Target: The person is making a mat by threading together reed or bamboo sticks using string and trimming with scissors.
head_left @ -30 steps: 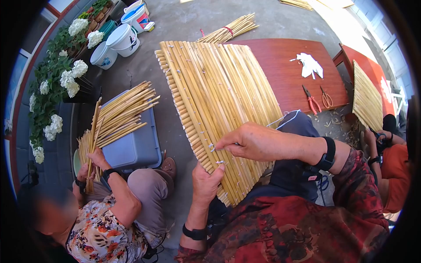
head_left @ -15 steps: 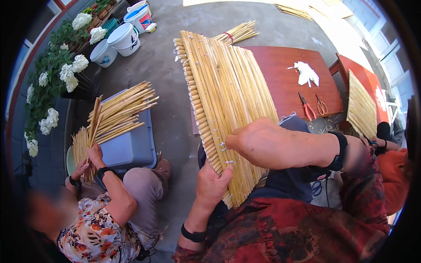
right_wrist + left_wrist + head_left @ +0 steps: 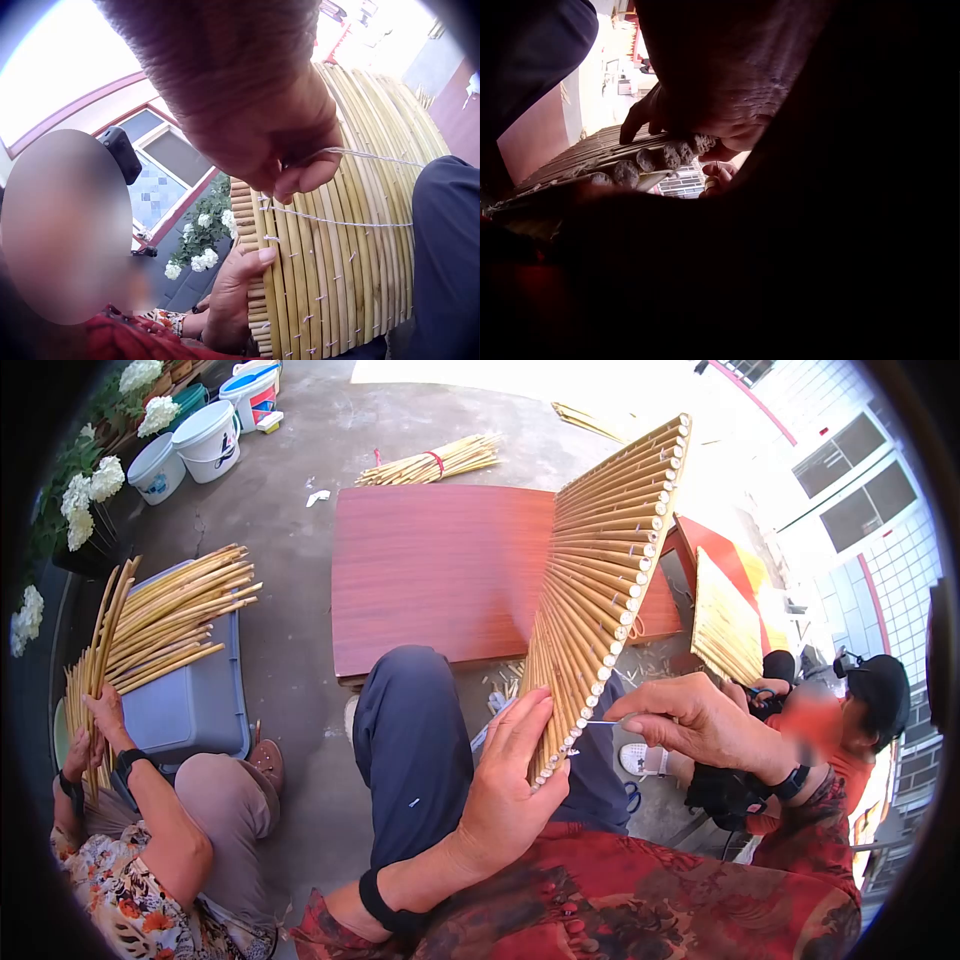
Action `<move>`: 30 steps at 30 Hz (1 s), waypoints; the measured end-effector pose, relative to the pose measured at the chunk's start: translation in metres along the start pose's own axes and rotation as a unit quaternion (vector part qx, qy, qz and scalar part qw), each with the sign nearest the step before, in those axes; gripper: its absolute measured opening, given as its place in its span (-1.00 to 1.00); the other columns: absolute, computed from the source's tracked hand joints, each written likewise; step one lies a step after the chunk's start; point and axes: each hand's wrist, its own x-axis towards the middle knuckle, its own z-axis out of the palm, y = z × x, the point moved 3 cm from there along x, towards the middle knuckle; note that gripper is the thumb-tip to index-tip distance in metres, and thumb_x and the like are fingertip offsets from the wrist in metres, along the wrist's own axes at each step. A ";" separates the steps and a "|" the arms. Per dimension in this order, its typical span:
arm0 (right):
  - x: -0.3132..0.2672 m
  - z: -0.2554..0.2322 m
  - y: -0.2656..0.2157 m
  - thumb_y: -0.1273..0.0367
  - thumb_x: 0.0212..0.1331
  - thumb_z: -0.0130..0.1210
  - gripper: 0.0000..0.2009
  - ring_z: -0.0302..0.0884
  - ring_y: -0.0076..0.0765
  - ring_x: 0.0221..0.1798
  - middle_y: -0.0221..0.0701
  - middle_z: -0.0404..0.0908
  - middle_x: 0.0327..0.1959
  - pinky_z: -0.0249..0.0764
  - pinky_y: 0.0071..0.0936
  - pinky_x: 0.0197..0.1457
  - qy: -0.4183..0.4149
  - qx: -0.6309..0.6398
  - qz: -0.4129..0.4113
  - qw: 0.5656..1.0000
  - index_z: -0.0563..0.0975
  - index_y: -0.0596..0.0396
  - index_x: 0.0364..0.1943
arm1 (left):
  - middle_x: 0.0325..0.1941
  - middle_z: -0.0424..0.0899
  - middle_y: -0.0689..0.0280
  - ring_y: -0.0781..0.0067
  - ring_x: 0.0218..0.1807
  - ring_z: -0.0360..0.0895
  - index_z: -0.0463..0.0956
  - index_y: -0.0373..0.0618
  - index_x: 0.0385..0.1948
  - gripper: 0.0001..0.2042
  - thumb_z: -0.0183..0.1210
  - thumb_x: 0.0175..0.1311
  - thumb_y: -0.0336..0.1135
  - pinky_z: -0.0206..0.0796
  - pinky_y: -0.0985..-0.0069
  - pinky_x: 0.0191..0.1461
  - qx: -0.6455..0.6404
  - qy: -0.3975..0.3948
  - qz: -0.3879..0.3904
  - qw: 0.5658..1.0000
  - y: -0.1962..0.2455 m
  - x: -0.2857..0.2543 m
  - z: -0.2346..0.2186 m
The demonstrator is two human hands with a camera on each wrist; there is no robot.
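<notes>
A mat of thin reed sticks [image 3: 590, 575], bound with white string stitches, stands tilted on edge above the person's lap, its cut stick ends facing up and right. My left hand [image 3: 512, 785] grips its lower corner, fingers on one face and thumb by the stick ends. Close to that corner on the other side, my right hand [image 3: 705, 725] pinches a taut white string [image 3: 367, 155] between thumb and forefinger. A thin pale line runs from those fingertips to the mat's edge. In the right wrist view, a second length of string crosses the mat's face. The left wrist view is mostly dark.
A red-brown table [image 3: 430, 575] stands ahead, with a tied stick bundle [image 3: 440, 460] behind it. At left, a seated person holds sticks beside a grey-blue bin [image 3: 190, 710] topped with more sticks. Another person sits at right near a second mat [image 3: 730, 615]. White buckets [image 3: 208, 440] stand far left.
The mat has swung from lying face-up to standing on edge, turned rightward. My left hand still grips its corner; my right hand has moved off the face to beyond the edge. The head view has shifted right.
</notes>
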 end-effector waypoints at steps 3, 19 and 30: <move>-0.015 0.001 0.000 0.44 0.16 -0.01 -0.82 0.48 -0.37 -0.51 -0.30 0.52 -0.48 0.38 -0.46 -0.43 0.026 -0.014 0.027 0.999 0.48 0.15 -0.17 | 0.21 0.22 0.05 0.15 0.23 0.22 0.19 -0.35 0.10 -0.45 0.12 -0.04 -0.54 0.08 0.42 0.24 0.008 -0.010 0.010 1.000 0.002 -0.003 0.006; -0.017 -0.005 -0.001 0.56 -0.04 0.11 -0.75 0.45 -0.30 -0.63 -0.41 0.40 -0.66 0.24 -0.42 -0.60 0.041 -0.197 -0.100 0.974 0.48 0.08 -0.21 | 0.17 0.20 -0.15 -0.05 0.19 0.22 0.10 -0.46 0.11 -0.32 0.13 -0.20 -0.57 0.06 0.28 0.24 0.065 -0.069 0.112 0.989 0.007 0.002 0.002; -0.013 0.004 0.005 0.53 -0.05 0.12 -0.72 0.38 -0.30 -0.67 -0.43 0.31 -0.70 0.26 -0.42 -0.67 0.047 -0.196 -0.164 0.966 0.45 0.14 -0.18 | 0.14 0.19 -0.20 -0.06 0.20 0.20 0.11 -0.55 0.07 -0.33 0.10 -0.24 -0.54 0.04 0.25 0.25 0.086 -0.071 0.125 0.986 0.007 0.001 0.003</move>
